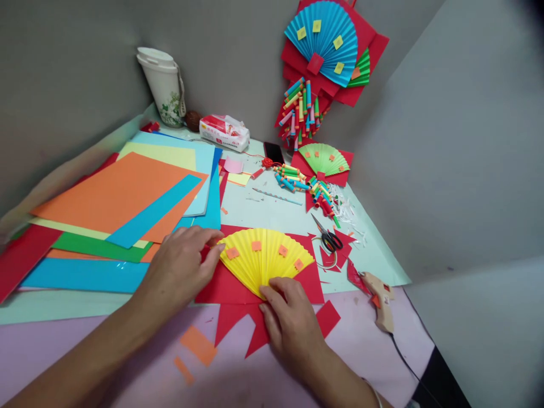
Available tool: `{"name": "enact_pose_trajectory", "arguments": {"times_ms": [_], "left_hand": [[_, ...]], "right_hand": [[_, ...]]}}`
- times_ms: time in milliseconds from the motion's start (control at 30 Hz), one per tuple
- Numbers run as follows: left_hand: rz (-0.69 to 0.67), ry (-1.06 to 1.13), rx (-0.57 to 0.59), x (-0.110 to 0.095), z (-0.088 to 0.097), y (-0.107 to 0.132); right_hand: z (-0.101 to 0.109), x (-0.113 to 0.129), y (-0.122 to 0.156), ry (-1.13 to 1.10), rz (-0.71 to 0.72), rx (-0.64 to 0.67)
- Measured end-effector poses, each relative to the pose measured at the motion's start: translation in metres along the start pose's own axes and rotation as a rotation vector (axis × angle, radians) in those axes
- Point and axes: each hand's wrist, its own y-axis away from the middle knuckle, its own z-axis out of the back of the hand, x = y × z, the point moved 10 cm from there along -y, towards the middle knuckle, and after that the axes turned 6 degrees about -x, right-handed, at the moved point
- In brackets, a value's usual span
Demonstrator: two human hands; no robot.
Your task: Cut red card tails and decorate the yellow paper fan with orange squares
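Observation:
A pleated yellow paper fan (267, 255) with small orange squares on it lies spread over a red paper piece (312, 286). My left hand (182, 263) pinches the fan's left corner between thumb and fingertips. At the fan's narrow bottom point, the fingers of my right hand (293, 317) close on the folds and partly hide them. Pointed red paper strips (232, 320) stick out below, under my right hand. Orange paper scraps (199, 344) lie on the pink surface between my forearms.
Coloured paper sheets (114, 192) are stacked at left. Scissors (329, 238) and a corded glue gun (380, 300) lie at right. Behind are paper rolls (291, 177), a smaller green fan (323, 158), a phone (273, 152), a tissue pack (225, 132) and a cup (164, 88).

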Motion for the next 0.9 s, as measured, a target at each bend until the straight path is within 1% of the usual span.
{"name": "enact_pose_trajectory", "arguments": {"times_ms": [33,100,300,433,500,900], "left_hand": [[0.032,0.006,0.023,0.006,-0.001,-0.001],[0.069,0.033,0.056,0.011,-0.004,0.0],[0.119,0.043,0.144,0.007,-0.024,0.007],[0.188,0.021,0.21,0.009,-0.035,0.009],[0.212,0.017,0.227,0.011,-0.037,0.01],[0.246,0.069,0.268,0.013,-0.04,0.009]], "right_hand": [[0.0,0.0,0.0,0.0,0.001,-0.001],[0.001,0.0,0.0,0.0,0.002,-0.004],[0.0,-0.001,0.001,0.017,0.009,-0.003],[0.0,-0.001,0.001,0.02,0.013,-0.001],[-0.001,-0.001,0.001,0.021,0.01,0.003],[-0.001,-0.001,0.002,0.021,0.005,0.011]]}}
